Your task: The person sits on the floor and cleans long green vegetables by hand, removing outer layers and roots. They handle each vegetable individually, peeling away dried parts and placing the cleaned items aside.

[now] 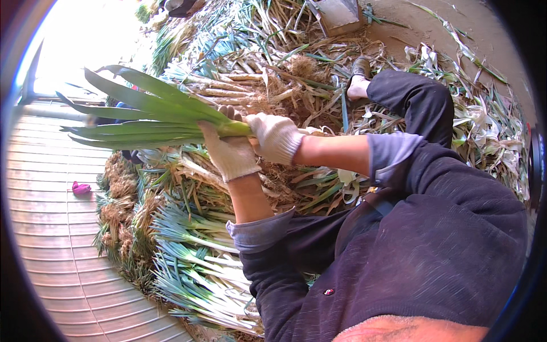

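Both my hands wear off-white knitted gloves and are on one large green onion [171, 109] in front of me. My left hand [233, 154] is closed around the base of its fanned green leaves, thumb on the near side. My right hand [273, 134], right beside it, grips the pale stem and hides most of it. The leaves spread out to the left, above the ground. Under my hands lies a heap of untrimmed green onions [226, 87] with brown, dry roots and soil on them.
Cleaned green onions [205, 273] with white stems lie in a row to my left. Rooty bundles [122, 213] line a ribbed surface [64, 248] with a magenta item [81, 188]. Stripped skins and leaves [491, 132] cover the ground near my bent leg [414, 94]. A box-like object [337, 15] stands beyond.
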`<state>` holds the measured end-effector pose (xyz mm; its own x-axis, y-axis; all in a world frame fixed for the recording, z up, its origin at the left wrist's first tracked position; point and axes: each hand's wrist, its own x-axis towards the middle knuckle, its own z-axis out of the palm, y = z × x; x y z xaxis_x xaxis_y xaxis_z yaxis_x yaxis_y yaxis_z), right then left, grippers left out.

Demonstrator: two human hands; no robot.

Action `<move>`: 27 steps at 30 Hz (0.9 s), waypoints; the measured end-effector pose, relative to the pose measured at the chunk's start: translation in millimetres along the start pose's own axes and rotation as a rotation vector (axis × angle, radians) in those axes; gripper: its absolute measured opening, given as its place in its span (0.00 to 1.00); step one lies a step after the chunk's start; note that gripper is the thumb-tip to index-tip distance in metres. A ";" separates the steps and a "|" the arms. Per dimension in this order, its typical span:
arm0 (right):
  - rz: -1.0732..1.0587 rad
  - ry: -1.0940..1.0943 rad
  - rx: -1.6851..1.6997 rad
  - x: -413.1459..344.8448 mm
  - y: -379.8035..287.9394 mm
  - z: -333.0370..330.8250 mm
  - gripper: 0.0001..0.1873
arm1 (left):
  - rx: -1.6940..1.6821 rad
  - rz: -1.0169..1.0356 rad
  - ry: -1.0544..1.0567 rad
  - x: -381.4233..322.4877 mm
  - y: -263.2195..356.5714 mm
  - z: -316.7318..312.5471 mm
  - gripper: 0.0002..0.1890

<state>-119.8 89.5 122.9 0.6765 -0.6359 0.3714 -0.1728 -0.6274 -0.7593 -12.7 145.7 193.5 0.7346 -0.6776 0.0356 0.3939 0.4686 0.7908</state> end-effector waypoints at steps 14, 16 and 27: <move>0.119 -0.685 0.002 -87.9 95.4 71.3 0.28 | -0.171 0.073 0.624 58.1 74.5 -238.9 0.31; 0.044 -0.618 0.022 -77.4 78.7 73.7 0.25 | -0.030 0.050 0.598 61.3 66.3 -248.8 0.32; -0.300 -0.779 -0.054 -85.4 86.7 71.6 0.22 | 0.062 -0.086 0.847 93.1 40.4 -297.1 0.33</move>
<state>-141.3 121.6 -13.0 0.9971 0.0416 0.0632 0.0728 -0.7535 -0.6534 235.8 269.9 47.3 0.8785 -0.0450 -0.4757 0.4543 0.3867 0.8025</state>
